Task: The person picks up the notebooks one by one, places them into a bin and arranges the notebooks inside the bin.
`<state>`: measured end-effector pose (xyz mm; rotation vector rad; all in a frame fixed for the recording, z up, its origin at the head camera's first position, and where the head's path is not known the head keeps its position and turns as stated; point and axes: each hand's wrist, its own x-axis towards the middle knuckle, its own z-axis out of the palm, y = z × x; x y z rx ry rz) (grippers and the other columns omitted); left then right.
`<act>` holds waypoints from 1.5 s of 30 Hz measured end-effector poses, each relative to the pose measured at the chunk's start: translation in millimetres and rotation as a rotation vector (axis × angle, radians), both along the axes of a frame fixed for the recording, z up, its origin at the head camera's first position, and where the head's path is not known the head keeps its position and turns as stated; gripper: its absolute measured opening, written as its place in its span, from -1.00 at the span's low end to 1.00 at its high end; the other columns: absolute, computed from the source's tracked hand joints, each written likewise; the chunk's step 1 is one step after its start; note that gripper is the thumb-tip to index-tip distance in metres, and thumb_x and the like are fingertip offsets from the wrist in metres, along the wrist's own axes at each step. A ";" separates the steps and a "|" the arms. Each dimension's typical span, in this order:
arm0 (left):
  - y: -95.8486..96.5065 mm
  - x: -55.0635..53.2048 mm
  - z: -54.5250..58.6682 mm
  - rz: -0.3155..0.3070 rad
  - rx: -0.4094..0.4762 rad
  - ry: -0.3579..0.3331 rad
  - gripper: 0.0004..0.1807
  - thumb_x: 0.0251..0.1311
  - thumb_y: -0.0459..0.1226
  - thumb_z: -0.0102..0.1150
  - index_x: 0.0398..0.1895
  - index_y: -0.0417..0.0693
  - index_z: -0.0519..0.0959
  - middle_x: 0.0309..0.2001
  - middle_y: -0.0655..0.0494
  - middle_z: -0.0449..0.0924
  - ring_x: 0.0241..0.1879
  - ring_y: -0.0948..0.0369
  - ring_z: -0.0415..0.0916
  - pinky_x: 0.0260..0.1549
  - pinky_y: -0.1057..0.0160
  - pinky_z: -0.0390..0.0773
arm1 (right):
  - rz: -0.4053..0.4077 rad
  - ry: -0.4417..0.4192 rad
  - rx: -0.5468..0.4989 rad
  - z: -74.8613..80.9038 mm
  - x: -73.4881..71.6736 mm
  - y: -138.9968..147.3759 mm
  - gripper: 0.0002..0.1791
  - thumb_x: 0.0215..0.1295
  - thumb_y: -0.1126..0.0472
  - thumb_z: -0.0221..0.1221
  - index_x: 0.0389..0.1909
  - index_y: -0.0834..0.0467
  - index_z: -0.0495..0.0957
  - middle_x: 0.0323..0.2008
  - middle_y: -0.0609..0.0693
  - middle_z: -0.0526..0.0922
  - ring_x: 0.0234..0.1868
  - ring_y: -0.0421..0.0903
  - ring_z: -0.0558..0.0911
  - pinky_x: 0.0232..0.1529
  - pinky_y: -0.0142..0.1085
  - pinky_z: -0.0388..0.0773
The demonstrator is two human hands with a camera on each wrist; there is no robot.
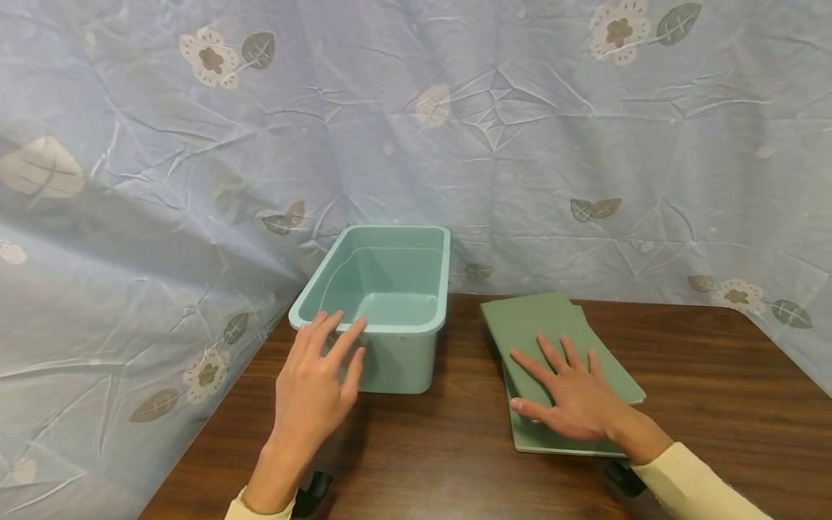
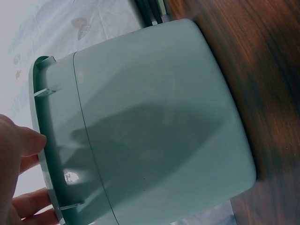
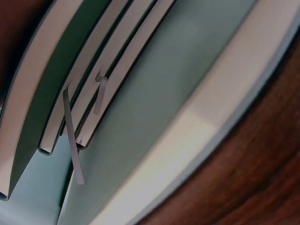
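A pale green plastic tub [image 1: 406,357] stands on the table, its inside bare in the head view. My left hand [image 1: 315,393] is at the tub's near left rim, fingers extended over the edge and thumb in front of the wall. In the left wrist view the thumb [image 2: 32,141] overlaps the rim; whether it touches is unclear. My right hand [image 1: 578,401] rests palm down, fingers spread, on a loose stack of green notebooks [image 1: 533,318]. Up close, the right wrist view shows several notebooks' page edges [image 3: 183,140] and narrow ribbon markers [image 3: 72,136].
The brown wooden table [image 1: 448,448] carries both the tub and the stack. A crumpled floral cloth [image 1: 494,166] hangs behind and along the left side. Black wrist straps show near both sleeves.
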<state>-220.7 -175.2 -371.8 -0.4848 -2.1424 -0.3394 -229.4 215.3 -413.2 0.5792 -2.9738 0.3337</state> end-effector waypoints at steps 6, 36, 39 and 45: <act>-0.6 -1.6 1.2 0.001 -0.004 -0.009 -0.55 0.31 -0.15 0.15 0.27 0.16 0.54 0.23 -0.12 0.53 0.33 -0.14 0.38 0.38 -0.14 0.32 | -0.002 0.007 0.000 -1.5 -0.7 -1.9 -0.19 0.26 -0.54 -0.13 0.51 -0.40 0.05 0.58 0.09 -0.04 0.54 0.39 -0.09 0.31 0.53 -0.18; -4.3 -11.4 2.5 -0.021 0.011 -0.020 -0.51 0.24 -0.24 0.18 0.27 0.15 0.55 0.25 -0.11 0.52 0.34 -0.12 0.37 0.37 -0.17 0.31 | 0.052 0.121 0.097 -6.1 -5.5 -0.6 0.11 -0.04 -0.66 0.05 0.55 -0.34 -0.01 0.57 0.10 0.00 0.50 0.45 0.00 0.23 0.60 -0.06; -4.2 -12.7 3.0 -0.026 0.019 -0.025 -0.50 0.23 -0.27 0.17 0.27 0.15 0.55 0.25 -0.11 0.52 0.36 -0.11 0.35 0.38 -0.17 0.31 | 0.049 0.116 0.100 -5.5 -5.7 -0.3 0.06 0.03 -0.60 0.07 0.54 -0.35 -0.01 0.58 0.10 0.00 0.50 0.46 0.01 0.24 0.59 -0.06; -4.4 -14.9 3.5 -0.026 0.017 -0.028 -0.48 0.21 -0.29 0.17 0.28 0.15 0.54 0.25 -0.11 0.52 0.36 -0.10 0.35 0.39 -0.16 0.30 | 0.044 0.116 0.109 -5.5 -7.6 -1.1 -0.03 0.13 -0.53 0.07 0.54 -0.36 -0.02 0.58 0.10 0.00 0.50 0.45 0.02 0.24 0.59 -0.03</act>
